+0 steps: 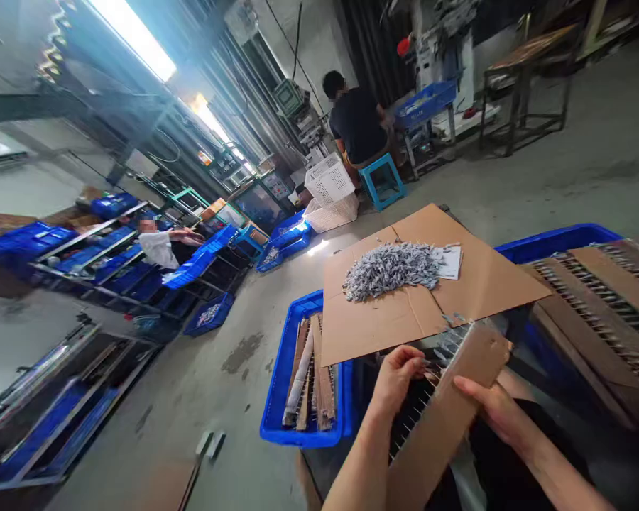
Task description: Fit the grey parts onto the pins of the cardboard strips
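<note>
The right hand (490,408) grips the brown cardboard strip (447,415) steady so the curled left hand (399,376) can pinch its grey metal pins (447,342).

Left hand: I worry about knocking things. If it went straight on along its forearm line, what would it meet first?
Probably the near edge of the cardboard sheet just beyond the left hand, which grips the strip; past that, the grey pile. Depth is unclear.

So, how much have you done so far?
Looks done: filled strips in the right bin and left bin. In hand: left hand and right hand work one strip, parts along its edge. To go: a big pile of loose parts.
</note>
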Motion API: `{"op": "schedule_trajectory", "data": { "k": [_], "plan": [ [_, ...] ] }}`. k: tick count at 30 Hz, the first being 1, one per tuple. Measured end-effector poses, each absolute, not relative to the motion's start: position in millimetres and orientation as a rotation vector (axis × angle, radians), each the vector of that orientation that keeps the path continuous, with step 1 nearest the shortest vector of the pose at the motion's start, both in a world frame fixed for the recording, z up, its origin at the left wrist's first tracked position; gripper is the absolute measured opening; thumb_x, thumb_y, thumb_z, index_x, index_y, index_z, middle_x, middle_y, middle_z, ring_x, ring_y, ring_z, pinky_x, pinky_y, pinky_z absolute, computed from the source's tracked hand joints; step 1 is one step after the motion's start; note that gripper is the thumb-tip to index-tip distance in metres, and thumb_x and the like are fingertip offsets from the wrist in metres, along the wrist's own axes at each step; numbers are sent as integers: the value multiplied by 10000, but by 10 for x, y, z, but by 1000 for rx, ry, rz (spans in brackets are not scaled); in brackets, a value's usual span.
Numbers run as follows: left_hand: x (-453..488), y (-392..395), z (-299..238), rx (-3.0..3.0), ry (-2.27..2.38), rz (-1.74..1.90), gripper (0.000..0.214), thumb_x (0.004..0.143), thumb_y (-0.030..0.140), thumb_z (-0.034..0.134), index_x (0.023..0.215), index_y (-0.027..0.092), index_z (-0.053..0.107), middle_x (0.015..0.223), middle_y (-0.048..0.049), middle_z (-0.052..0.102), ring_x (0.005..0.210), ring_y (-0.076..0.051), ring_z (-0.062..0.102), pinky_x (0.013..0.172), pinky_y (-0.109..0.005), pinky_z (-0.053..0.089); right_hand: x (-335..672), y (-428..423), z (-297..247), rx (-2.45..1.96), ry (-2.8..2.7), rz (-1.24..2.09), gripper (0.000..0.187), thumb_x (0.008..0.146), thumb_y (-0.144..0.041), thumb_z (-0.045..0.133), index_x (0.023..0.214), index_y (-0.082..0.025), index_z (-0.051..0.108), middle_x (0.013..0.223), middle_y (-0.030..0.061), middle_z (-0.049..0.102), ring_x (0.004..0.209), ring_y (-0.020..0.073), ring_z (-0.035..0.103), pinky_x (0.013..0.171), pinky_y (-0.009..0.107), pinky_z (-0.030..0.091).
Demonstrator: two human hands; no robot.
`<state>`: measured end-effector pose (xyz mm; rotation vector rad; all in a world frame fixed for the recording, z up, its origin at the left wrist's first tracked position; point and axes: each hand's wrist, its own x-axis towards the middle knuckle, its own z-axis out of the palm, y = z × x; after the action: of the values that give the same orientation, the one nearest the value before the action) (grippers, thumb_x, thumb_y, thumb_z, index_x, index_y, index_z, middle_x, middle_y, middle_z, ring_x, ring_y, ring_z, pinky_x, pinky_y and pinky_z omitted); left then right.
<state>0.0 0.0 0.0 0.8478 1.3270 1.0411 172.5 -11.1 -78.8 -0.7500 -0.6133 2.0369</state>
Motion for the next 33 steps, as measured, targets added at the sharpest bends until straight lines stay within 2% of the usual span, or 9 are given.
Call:
{"op": "schedule_trajectory", "data": {
  "k": [6,10,21,33],
  "plan": [
    [83,13,62,843,1267,1024,336,627,397,791,772,137,635,608,22,586,558,-98,535,607,-229,420,1755,-117,-706,-817,-619,2016,292,769,-406,698,969,-205,767,1010,100,782,1083,383,639,948,497,483],
    [69,6,45,858,1265,1011,340,637,400,794,789,133,650,637,8,614,581,-105,556,627,-234,438,1738,-123,-697,-878,-612,1991,293,717,-435,731,906,-215,773,962,105,790,1000,398,670,911,530,493],
    [83,-6,78,952,1296,973,281,681,382,759,787,140,663,664,0,628,600,-107,554,642,-237,450,1714,-141,-700,-911,-618,1946,285,684,-426,752,882,-220,757,917,103,790,915,377,689,847,506,519],
    [57,7,109,963,1283,980,268,680,375,757,774,139,668,622,8,596,592,-106,535,632,-231,428,1732,-138,-677,-892,-625,1981,262,734,-412,694,900,-217,749,941,101,789,976,373,682,905,506,502]
  ]
}}
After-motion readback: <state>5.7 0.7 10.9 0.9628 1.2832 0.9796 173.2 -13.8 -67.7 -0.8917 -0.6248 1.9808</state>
